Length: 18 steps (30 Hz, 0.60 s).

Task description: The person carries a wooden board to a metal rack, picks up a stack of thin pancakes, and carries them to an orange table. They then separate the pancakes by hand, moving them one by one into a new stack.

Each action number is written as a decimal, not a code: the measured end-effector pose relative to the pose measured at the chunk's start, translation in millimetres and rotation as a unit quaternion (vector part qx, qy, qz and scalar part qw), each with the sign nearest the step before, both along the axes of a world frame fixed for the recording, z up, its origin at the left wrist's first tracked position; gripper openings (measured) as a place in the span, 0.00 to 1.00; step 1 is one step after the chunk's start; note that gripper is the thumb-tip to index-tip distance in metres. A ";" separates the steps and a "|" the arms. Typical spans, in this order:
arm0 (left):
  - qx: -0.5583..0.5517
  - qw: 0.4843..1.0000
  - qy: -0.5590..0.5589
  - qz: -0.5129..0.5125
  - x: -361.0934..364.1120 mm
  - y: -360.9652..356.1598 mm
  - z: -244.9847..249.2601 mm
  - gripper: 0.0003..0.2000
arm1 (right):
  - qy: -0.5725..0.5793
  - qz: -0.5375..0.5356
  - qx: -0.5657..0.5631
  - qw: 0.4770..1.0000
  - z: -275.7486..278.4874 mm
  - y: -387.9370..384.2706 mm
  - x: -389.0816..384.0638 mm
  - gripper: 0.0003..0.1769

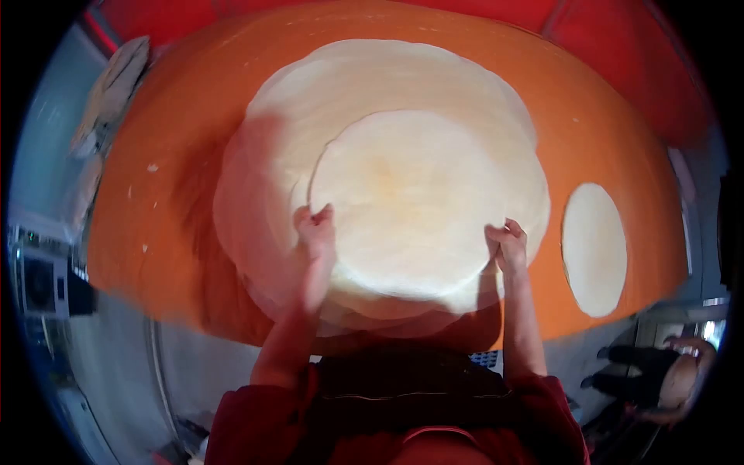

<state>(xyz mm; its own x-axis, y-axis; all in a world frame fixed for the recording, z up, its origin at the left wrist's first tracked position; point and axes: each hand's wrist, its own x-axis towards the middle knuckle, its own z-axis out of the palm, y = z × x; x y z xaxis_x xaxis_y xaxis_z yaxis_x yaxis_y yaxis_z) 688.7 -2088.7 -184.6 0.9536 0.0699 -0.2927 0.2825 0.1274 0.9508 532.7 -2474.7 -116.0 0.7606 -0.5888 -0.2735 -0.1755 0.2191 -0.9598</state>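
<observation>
A round, thin sheet of dough (407, 194) lies over a wide pile of larger pale dough sheets (283, 132) with overlapping, scalloped edges. At its left edge, my left hand (315, 232) is closed, with the fingertips pinching the rim. My right hand (509, 242) is closed on the lower right rim of the same round. That near edge looks slightly raised, casting a shadow on the pile below. Apart from the pile, a smaller dough round (594, 248) rests on the right side of the orange table.
The orange tabletop (163, 225) has small dough scraps on its left part. Red panels (612, 70) border the far side. A crumpled cloth or sack (116, 89) is at the far left, above an appliance (46, 279). Another person (666, 376) is at the lower right.
</observation>
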 end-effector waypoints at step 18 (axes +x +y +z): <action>-0.082 0.969 0.086 -0.216 -50.4 -24.5 120.2 0.26 | -0.133 -0.069 0.054 0.987 -28.7 5.0 4.0 0.17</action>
